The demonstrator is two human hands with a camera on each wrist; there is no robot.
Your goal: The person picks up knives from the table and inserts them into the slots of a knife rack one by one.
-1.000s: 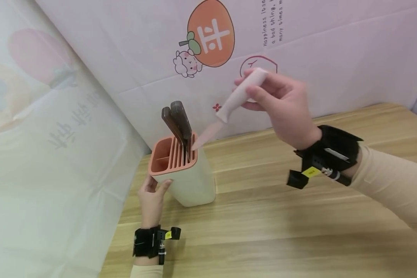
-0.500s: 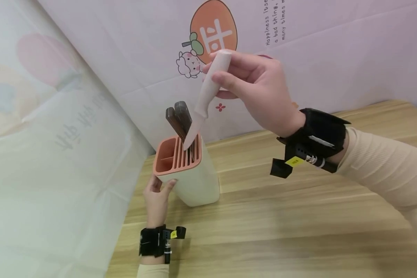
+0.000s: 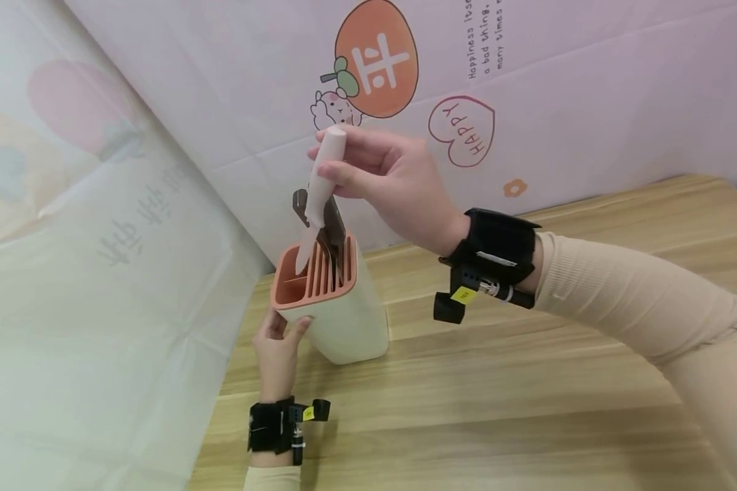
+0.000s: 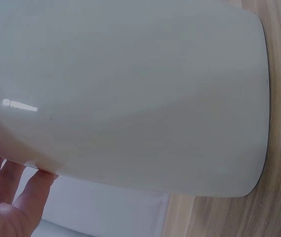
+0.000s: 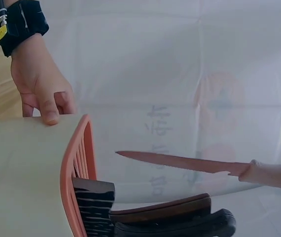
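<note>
My right hand (image 3: 399, 181) pinches the pale pink handle of a knife (image 3: 324, 174) between thumb and fingers. Its pink blade points down over the knife holder (image 3: 350, 334), tip near the compartments; in the right wrist view, a gap shows between the knife tip (image 5: 125, 154) and the orange rim. The holder is cream, with an orange slotted top. My left hand (image 3: 278, 354) holds its near left corner, thumb on the front and fingers on the side. Two dark-handled knives (image 3: 336, 221) stand in the slots; one has a broad cleaver-like blade (image 5: 93, 197).
The holder stands on a wood-grain table (image 3: 467, 395) close to the back wall cover (image 3: 559, 123), which has printed cartoons. Another pale printed sheet (image 3: 98, 307) hangs along the left side. Open orange compartments (image 3: 290, 290) lie left of the slots.
My right hand has carried the pink knife leftward, then lower, swinging it more upright, from the right of the dark handles to over the holder's left part. My left hand stays on the holder.
</note>
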